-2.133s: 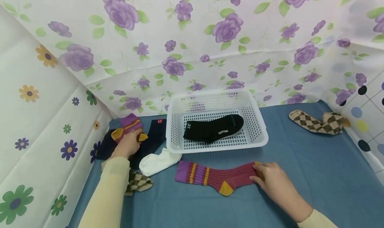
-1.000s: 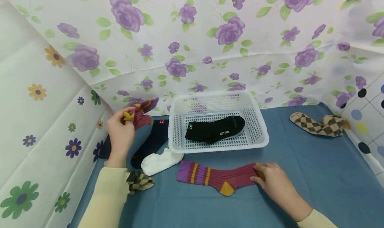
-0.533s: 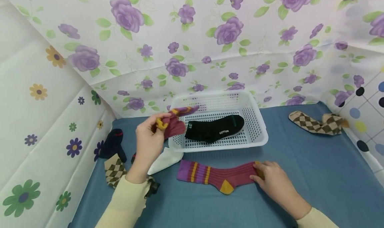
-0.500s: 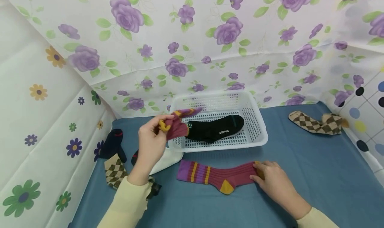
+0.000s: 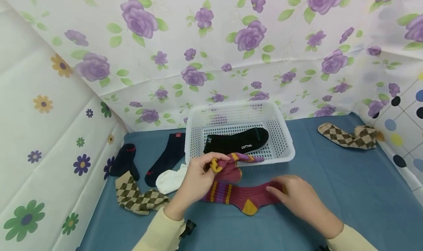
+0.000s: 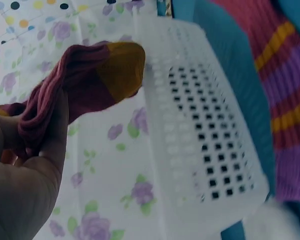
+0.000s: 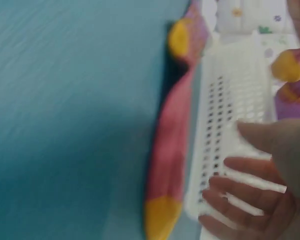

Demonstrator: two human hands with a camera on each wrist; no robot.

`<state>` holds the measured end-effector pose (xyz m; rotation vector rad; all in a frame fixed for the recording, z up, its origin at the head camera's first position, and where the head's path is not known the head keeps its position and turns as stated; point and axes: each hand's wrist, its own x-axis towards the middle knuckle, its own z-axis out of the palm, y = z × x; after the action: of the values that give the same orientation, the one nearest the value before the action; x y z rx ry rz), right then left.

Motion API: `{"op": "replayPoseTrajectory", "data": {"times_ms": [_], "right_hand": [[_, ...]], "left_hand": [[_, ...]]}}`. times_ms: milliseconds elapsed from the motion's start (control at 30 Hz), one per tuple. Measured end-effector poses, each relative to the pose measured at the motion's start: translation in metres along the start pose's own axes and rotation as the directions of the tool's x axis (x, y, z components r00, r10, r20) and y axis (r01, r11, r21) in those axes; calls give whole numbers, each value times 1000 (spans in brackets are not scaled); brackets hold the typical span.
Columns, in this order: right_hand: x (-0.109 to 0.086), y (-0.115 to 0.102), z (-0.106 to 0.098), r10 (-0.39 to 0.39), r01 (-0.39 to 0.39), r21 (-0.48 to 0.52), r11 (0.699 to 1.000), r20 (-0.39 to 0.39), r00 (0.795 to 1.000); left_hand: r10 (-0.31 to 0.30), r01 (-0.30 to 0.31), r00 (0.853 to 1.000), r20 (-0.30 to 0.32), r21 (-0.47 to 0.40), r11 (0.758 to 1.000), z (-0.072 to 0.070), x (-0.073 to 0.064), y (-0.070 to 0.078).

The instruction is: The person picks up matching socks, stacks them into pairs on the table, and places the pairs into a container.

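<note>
My left hand (image 5: 198, 175) pinches a bunched maroon sock (image 5: 228, 170) with mustard and purple parts, held up at the basket's front edge. In the left wrist view its mustard toe (image 6: 122, 70) sticks out past my fingers. A matching striped sock (image 5: 264, 194) lies flat on the blue cloth, its purple cuff end partly hidden behind my left hand. Over its toe end, my right hand (image 5: 297, 197) is raised with spread fingers (image 7: 250, 192) and holds nothing. Behind them stands a white perforated basket (image 5: 289, 152) with black socks (image 5: 236, 141) inside.
On the left lie a navy sock (image 5: 166, 159), another dark sock (image 5: 123, 161), a white sock (image 5: 170, 181) and a brown checkered sock (image 5: 137, 196). A second checkered sock (image 5: 350, 135) lies at the far right. Flowered sheets (image 5: 228, 78) wall the back and sides.
My left hand has picked the bunched sock off the left pile and carried it right, over the flat sock. My right hand has let go of the flat sock's toe and lifted slightly.
</note>
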<state>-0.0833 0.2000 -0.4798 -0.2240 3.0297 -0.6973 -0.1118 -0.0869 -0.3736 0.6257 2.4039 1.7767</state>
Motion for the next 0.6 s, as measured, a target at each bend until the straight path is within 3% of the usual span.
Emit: {"op": "replayPoseTrajectory", "data": {"times_ms": [133, 300, 467, 600], "right_hand": [[4, -19, -6, -62, 53, 179, 982, 47, 997], [8, -29, -8, -123, 70, 311, 948, 156, 980], [6, -30, -8, -258, 118, 487, 865, 231, 938], [5, -34, -9, -293, 145, 574, 806, 173, 940]], "left_hand": [[-8, 11, 997, 82, -38, 999, 11, -1, -1], [-14, 16, 984, 176, -13, 1000, 22, 2, -20], [-31, 23, 963, 269, 32, 999, 29, 1, -32], [-34, 4, 954, 296, 103, 995, 32, 1, -36]]}}
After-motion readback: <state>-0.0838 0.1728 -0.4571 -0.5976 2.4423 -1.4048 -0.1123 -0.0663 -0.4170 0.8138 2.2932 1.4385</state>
